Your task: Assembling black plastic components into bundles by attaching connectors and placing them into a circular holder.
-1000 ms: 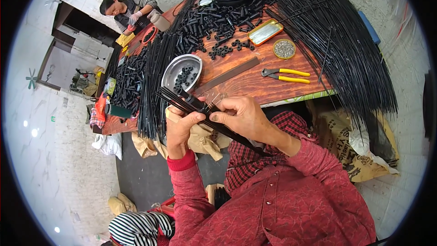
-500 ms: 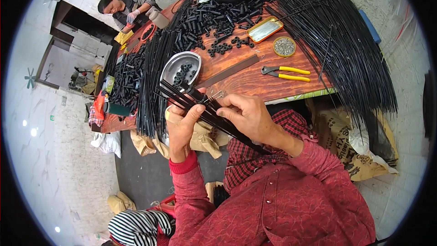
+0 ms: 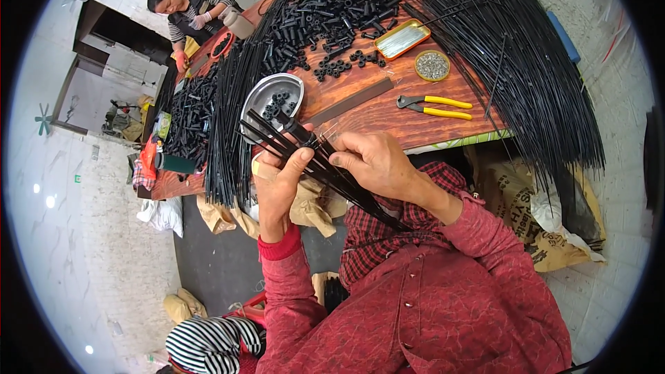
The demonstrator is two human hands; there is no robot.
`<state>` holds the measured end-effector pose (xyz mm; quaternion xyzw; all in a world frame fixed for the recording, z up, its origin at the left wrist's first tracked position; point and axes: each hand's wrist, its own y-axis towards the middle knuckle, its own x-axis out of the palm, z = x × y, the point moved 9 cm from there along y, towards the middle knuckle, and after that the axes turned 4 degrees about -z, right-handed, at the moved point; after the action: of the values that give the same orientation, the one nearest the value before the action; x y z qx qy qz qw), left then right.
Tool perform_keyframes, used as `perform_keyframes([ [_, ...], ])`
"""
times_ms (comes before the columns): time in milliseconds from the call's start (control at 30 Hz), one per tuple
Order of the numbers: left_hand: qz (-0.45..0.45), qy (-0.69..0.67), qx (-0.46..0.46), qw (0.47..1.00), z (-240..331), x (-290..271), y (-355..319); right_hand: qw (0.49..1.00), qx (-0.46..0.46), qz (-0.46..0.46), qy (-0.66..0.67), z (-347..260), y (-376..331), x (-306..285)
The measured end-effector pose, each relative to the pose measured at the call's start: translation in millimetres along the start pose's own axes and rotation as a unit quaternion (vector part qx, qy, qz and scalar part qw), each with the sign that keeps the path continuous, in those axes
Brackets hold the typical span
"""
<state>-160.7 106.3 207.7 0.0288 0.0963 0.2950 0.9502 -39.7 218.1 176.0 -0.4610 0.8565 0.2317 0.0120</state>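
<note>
My left hand (image 3: 278,183) is closed around a bundle of thin black rods (image 3: 350,194), its thumb pressed on top. The rods fan out past my fingers and run back toward my lap. A black tubular fitting (image 3: 298,131) stands among their far ends. Close beside it, my right hand (image 3: 379,166) is pinched, thumb against curled forefinger. A fine, pale wire shows faintly by its fingertips, next to the fitting; where the wire ends is too small to tell. Just beyond my left hand sits a metal bowl (image 3: 299,90) holding small black rings.
Yellow-handled pliers (image 3: 443,105), a dish of small metal pieces (image 3: 432,66), a yellow-rimmed tray (image 3: 402,40) and a dark flat bar (image 3: 353,100) lie on the wooden table (image 3: 409,128). Black fittings (image 3: 312,24) and long rods (image 3: 512,62) are heaped behind. A co-worker (image 3: 201,10) sits far left.
My right hand has shifted slightly left and up, its fingers curling more tightly. The bundle's far end has tilted a little. The co-worker's hands have moved apart.
</note>
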Motion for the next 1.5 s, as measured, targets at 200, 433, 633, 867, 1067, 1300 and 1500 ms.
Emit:
perform_keyframes([
  [200,0.018,0.001,-0.003,1.000,-3,-1,-1,1.000,0.010,-0.007,0.001,3,1,2],
  [433,0.017,-0.033,-0.024,0.999,-10,-6,-2,0.990,0.095,-0.074,0.070,36,10,18],
  [633,-0.014,-0.024,-0.012,1.000,-10,-10,-3,0.975,0.099,-0.109,0.165,36,11,28],
  [867,-0.053,-0.030,-0.016,0.998,-3,-1,-1,0.996,-0.053,0.037,0.057,-12,-2,11],
  [1067,-0.059,-0.059,-0.036,0.996,3,8,-4,0.994,0.016,-0.011,0.106,-7,-6,9],
  [1300,-0.068,-0.088,-0.052,0.992,-8,0,-2,0.972,0.056,-0.057,0.222,8,-9,20],
  [1500,-0.119,-0.111,-0.022,0.986,-13,0,3,0.930,0.116,-0.129,0.324,15,-11,29],
])
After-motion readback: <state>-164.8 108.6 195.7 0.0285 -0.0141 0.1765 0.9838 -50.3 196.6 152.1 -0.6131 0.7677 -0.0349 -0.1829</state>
